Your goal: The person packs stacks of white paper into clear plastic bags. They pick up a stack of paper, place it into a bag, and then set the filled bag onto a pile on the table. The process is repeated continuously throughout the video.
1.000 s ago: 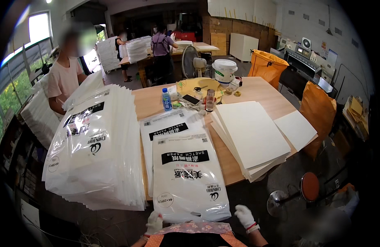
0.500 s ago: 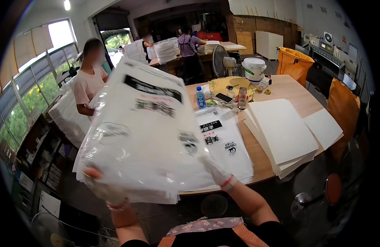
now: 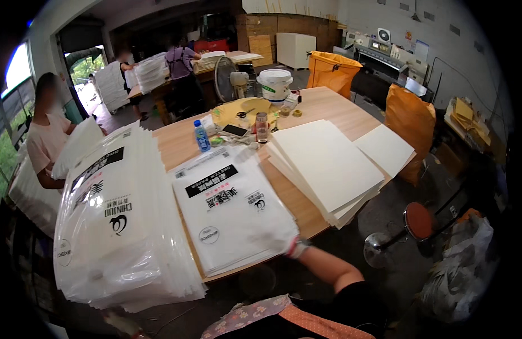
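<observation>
My right hand [image 3: 279, 242], in a white knitted glove with a red-trimmed cuff, is over the near right corner of a flat pile of printed clear plastic bags [image 3: 232, 233]. Motion smears its fingers. At the lower edge my left hand [image 3: 122, 323], also gloved, hangs just below the near end of a thick stack of filled bags [image 3: 142, 248]; it is blurred and partly cut off, so its fingers do not show clearly. The filled bags have dark print and lie at the table's left side. To the right of the flat pile rests a stack of large white paper sheets [image 3: 334, 175].
On the table [image 3: 317, 100] stand a blue-capped bottle [image 3: 202, 137], a glass tumbler [image 3: 262, 129], a phone [image 3: 236, 130], scissors [image 3: 244, 113] and a white bucket [image 3: 274, 85]. A co-worker [image 3: 46, 133] stands at the left. A round stool [image 3: 418, 221] and orange sacks [image 3: 409, 127] are at the right.
The large filled bag that both hands held up now lies on the left stack, out of my hands. My left hand has dropped lower; my right is over the flat bags. The view has swung right.
</observation>
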A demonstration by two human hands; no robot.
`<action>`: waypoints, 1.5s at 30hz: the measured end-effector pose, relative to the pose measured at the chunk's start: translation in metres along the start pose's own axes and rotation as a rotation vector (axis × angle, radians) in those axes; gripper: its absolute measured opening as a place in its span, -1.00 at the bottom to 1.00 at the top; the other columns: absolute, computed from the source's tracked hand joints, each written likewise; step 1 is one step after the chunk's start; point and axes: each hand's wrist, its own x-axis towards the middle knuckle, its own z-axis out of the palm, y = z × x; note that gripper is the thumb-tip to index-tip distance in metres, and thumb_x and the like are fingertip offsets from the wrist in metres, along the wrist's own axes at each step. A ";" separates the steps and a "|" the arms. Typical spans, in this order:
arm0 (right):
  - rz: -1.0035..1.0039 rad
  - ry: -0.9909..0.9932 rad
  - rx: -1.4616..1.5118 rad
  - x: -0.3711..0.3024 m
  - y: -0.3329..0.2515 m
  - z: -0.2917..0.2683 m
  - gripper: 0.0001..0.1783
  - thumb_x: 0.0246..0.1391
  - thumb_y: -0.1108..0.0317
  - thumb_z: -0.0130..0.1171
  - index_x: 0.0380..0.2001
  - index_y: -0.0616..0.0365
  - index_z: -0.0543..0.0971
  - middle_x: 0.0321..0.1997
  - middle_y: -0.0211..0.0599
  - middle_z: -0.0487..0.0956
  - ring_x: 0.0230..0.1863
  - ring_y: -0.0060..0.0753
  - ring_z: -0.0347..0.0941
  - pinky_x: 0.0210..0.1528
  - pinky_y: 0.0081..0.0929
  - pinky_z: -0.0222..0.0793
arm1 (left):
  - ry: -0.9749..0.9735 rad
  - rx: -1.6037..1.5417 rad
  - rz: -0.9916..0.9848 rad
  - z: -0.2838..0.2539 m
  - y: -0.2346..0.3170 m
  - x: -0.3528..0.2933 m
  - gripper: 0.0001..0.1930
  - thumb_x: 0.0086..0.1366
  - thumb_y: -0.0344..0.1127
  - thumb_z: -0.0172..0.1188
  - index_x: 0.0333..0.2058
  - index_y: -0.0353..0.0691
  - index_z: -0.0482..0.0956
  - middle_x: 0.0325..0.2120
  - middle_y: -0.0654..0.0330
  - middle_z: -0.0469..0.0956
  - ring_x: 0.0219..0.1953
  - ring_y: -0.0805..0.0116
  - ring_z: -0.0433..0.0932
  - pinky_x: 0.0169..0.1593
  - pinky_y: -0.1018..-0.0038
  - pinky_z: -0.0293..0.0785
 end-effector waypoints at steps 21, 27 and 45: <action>-0.559 0.301 -1.971 -0.107 -0.086 -0.120 -0.82 0.04 0.22 0.08 -0.28 -0.08 0.56 -0.40 -0.28 0.53 -0.33 -0.26 0.51 -0.29 -0.24 0.43 | -1.638 -0.818 -1.905 0.298 -0.006 -0.445 -0.47 0.29 0.02 0.02 0.04 -0.30 0.30 -0.15 0.07 0.45 -0.13 0.21 0.52 -0.03 0.24 0.48; -0.284 0.454 -0.480 -0.160 -0.116 -0.086 -0.67 0.17 0.19 -0.01 -0.17 0.23 0.46 -0.25 -0.18 0.54 -0.39 -0.17 0.51 -0.40 -0.39 0.47 | -1.826 -0.023 -1.057 0.282 0.053 -0.382 -0.58 0.13 -0.40 0.09 -0.01 -0.33 0.36 -0.28 0.09 0.52 -0.30 0.31 0.55 -0.22 0.44 0.53; -0.055 0.755 -0.934 -0.181 -0.012 -0.073 -0.74 -0.03 0.39 0.23 -0.24 0.26 0.56 -0.30 -0.23 0.62 -0.32 -0.47 0.55 -0.29 -0.51 0.45 | -1.449 0.865 0.801 0.331 -0.133 -0.327 -0.62 0.09 0.03 0.15 -0.24 -0.13 0.53 -0.21 0.04 0.53 -0.16 0.02 0.49 -0.10 0.18 0.41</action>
